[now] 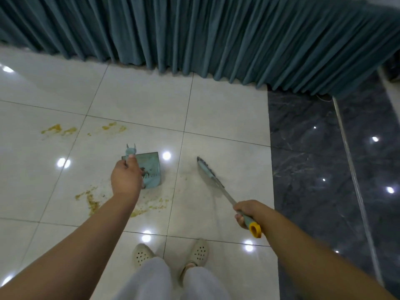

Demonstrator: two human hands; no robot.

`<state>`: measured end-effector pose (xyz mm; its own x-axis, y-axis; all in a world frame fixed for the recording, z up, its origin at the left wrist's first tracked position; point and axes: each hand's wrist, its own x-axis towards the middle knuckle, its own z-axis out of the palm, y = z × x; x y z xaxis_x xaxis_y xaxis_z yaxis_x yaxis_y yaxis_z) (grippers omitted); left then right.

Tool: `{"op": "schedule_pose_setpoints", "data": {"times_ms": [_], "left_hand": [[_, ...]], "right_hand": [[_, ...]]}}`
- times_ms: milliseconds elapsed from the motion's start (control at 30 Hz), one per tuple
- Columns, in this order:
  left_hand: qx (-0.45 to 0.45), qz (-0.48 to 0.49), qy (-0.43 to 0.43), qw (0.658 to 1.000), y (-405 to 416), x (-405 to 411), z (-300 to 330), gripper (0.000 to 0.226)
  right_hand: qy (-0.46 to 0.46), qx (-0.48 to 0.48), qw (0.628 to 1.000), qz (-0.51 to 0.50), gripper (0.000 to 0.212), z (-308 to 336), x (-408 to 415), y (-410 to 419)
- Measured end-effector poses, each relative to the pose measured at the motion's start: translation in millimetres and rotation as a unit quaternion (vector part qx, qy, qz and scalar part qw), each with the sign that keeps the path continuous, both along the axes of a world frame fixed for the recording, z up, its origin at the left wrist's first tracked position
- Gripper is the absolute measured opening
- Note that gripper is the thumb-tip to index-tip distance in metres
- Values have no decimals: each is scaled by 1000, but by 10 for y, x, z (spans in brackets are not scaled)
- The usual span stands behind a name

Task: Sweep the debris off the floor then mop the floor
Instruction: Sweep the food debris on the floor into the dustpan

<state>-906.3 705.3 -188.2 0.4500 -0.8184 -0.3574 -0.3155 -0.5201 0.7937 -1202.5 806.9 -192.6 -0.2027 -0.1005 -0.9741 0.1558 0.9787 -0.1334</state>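
Observation:
My left hand (125,178) grips the upright handle of a teal dustpan (151,169) that rests on the white tiled floor (227,118); some debris lies inside the pan. My right hand (246,212) holds the metal shaft of a broom just above its yellow-tipped grip. The broom head (205,168) touches the floor to the right of the dustpan, a gap apart from it. Yellowish smears (58,129) mark the tiles at the left, and more smears (91,201) lie below my left hand.
Teal curtains (216,35) hang along the far side, down to the floor. A dark marble strip (307,169) with a metal rail (355,182) runs along the right. My feet in pale clogs (200,253) stand at the bottom centre.

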Motion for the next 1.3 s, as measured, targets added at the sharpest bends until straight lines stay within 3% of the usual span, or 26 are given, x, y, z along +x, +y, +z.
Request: {"op": "schedule_pose_setpoints", "data": {"times_ms": [300,667,967,1300], "left_hand": [[-9,-1,46,999,-34,407,-71,49],[-13,48,43,998,-15,1111,88,49],[-23,103,64,992,141,1741,91,42],[-20,164,44,985,349,2289,193,45]], "right_hand": [[-36,1,992,-123,11,-223,356,175],[-84,34,993,-70,12,-266,1677,75],[-124,25,986,-108,12,-241,2596,0],[-208,29,975,-72,9,-172,3392,-8]]}}
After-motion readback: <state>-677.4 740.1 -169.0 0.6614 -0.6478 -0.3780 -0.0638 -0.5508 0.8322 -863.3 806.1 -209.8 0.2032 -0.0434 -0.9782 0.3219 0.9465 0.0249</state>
